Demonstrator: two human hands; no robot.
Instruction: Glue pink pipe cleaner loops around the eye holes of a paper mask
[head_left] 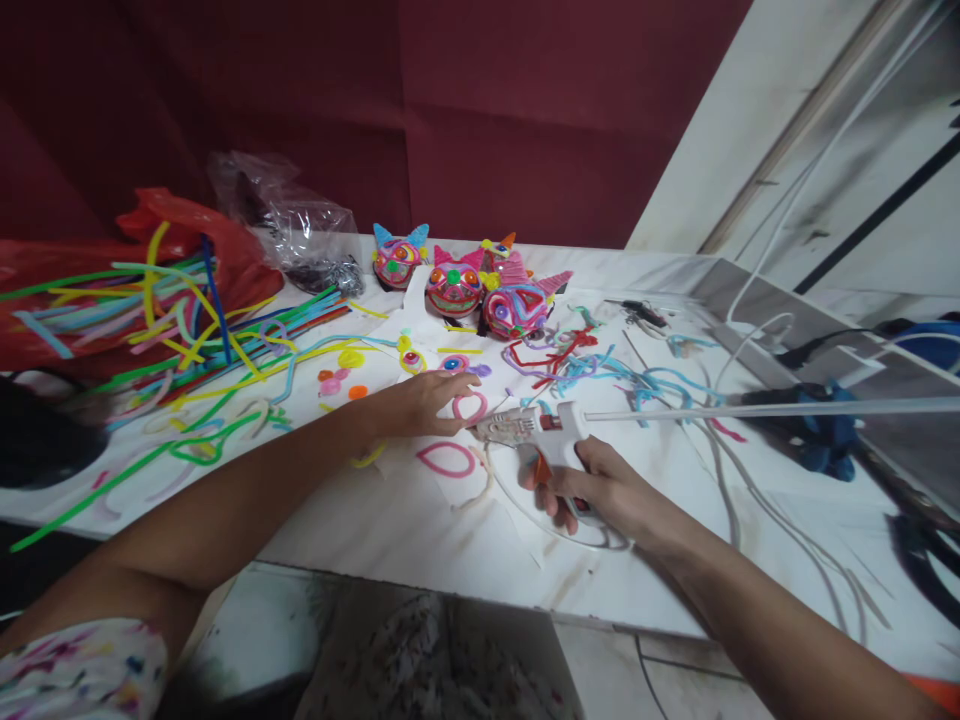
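Note:
In my right hand (592,485) is a white hot glue gun (559,435), gripped by its handle with the fingers at the orange trigger. A long clear glue stick (750,408) juts from its back, and its nozzle points left. My left hand (431,402) is closed at a small pink pipe-cleaner loop (470,408), finger and thumb at its edge, right by the nozzle. A second, teardrop-shaped pink loop (446,459) lies just below on white paper. Behind my left hand are a yellow eye piece (410,358) and a pink-and-blue eye piece (454,364).
Several colourful animal heads (454,285) stand at the back. A red bag (202,225) of pipe cleaners and a clear plastic bag (315,235) sit left. Pipe-cleaner scraps (577,360), a pair of dark-handled scissors (637,312) and white cables (724,470) lie to the right.

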